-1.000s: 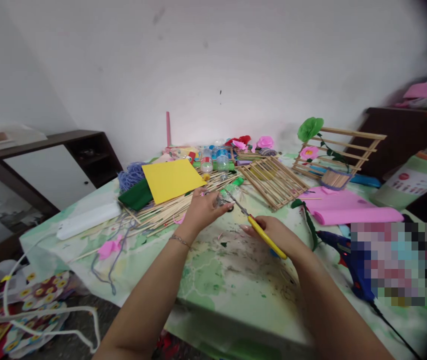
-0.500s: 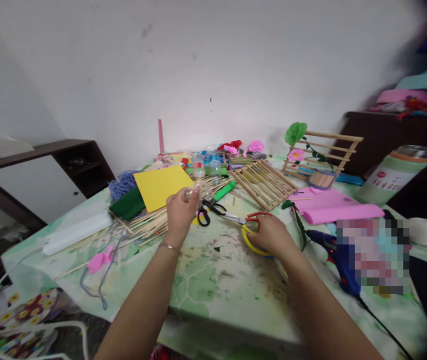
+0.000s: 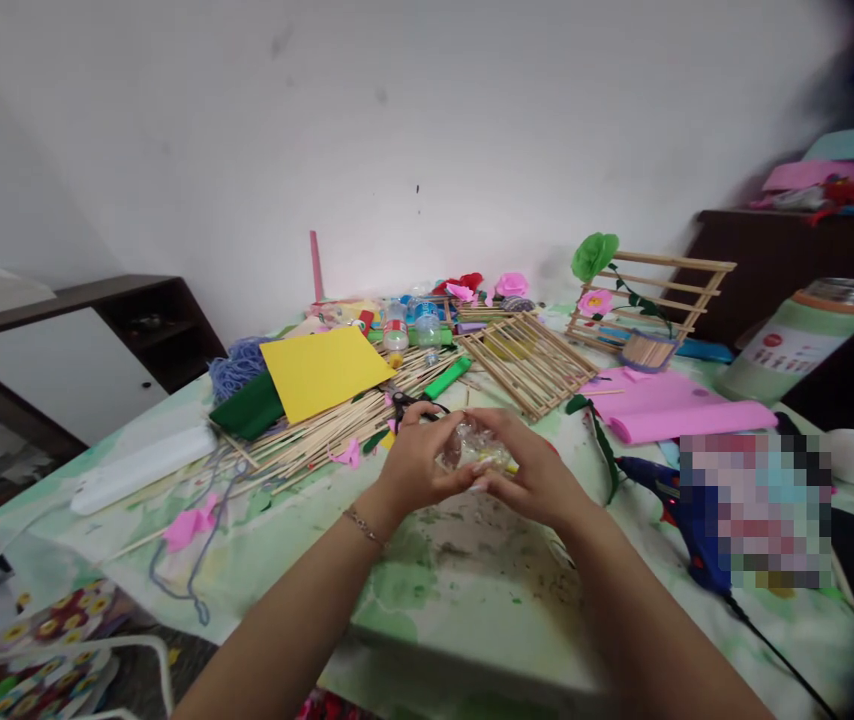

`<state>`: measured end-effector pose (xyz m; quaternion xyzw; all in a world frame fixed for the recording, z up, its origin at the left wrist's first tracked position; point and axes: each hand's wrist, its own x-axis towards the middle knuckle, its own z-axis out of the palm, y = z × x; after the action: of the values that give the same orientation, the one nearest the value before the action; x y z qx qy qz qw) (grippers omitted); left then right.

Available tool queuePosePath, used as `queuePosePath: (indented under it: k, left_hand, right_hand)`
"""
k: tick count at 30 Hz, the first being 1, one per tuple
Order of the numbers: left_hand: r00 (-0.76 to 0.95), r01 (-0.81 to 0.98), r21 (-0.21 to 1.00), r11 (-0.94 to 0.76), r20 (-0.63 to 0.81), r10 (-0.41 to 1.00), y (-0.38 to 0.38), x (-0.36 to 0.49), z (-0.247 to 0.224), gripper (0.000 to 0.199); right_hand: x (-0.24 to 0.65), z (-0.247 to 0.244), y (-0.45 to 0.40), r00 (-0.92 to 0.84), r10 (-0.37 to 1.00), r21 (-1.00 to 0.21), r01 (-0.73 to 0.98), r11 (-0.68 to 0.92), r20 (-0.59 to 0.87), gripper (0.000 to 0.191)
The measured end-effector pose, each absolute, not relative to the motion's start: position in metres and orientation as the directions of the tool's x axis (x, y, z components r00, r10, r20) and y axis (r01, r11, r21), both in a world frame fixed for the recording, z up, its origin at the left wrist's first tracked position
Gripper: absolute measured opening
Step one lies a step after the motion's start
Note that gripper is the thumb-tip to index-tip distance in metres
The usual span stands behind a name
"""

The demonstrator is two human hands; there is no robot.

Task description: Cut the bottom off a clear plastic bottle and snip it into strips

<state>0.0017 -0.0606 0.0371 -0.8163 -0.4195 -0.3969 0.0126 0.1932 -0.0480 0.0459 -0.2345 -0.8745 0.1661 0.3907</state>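
Observation:
Both hands are curved round a crumpled-looking clear plastic piece (image 3: pixel 472 447) above the table, with fingertips almost meeting at its near side. It resembles part of a bottle, but its full shape is hidden. My left hand (image 3: pixel 418 462) grips it from the left, and my right hand (image 3: pixel 536 465) from the right. Just behind my left fingers lie black-handled scissors (image 3: pixel 401 400), mostly covered. Bamboo sticks (image 3: pixel 322 440) spread to the left of my left hand, with pink paper scraps (image 3: pixel 347 454) beside them.
A yellow sheet (image 3: pixel 326 370) lies on the sticks. Farther back are plastic bottles (image 3: pixel 427 328) and a stick lattice (image 3: pixel 532 360). To the right are pink crepe paper (image 3: pixel 667 415), a blue glue gun (image 3: pixel 697 530) with its cord, and a green thermos (image 3: pixel 794 345).
My right hand has left the coloured ring-shaped handles and scissors on the table and joined my left hand on the clear plastic piece. My left hand has moved right and nearer.

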Motion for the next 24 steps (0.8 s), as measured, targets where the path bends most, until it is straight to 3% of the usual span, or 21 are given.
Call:
queuePosePath:
  k: [5, 9, 15, 19, 24]
  left_hand:
    - [0.362, 0.572, 0.453, -0.684, 0.609, 0.706, -0.067, 0.004, 0.043, 0.067]
    - [0.395, 0.511, 0.569, -0.645, 0.510, 0.764, -0.073, 0.006, 0.052, 0.068]
    - [0.474, 0.229, 0.916, -0.329, 0.191, 0.860, -0.069, 0.008, 0.050, 0.064]
    - [0.326, 0.128, 0.935, -0.332, 0.277, 0.904, -0.062, 0.012, 0.042, 0.056]
    - [0.118, 0.143, 0.940, -0.308, 0.293, 0.949, -0.056, 0.024, 0.029, 0.048]
  right_hand:
    - [0.192, 0.041, -0.049, -0.474, 0.441, -0.315, 0.323, 0.892, 0.762, 0.045]
    - [0.196, 0.036, -0.049, -0.428, 0.409, -0.258, 0.368, 0.893, 0.806, 0.048]
    - [0.198, 0.036, -0.045, -0.436, 0.408, -0.233, 0.400, 0.886, 0.803, 0.049]
    - [0.191, 0.039, -0.043, -0.467, 0.488, -0.276, 0.451, 0.849, 0.738, 0.044]
    - [0.177, 0.036, -0.044, -0.481, 0.615, -0.321, 0.559, 0.764, 0.625, 0.038]
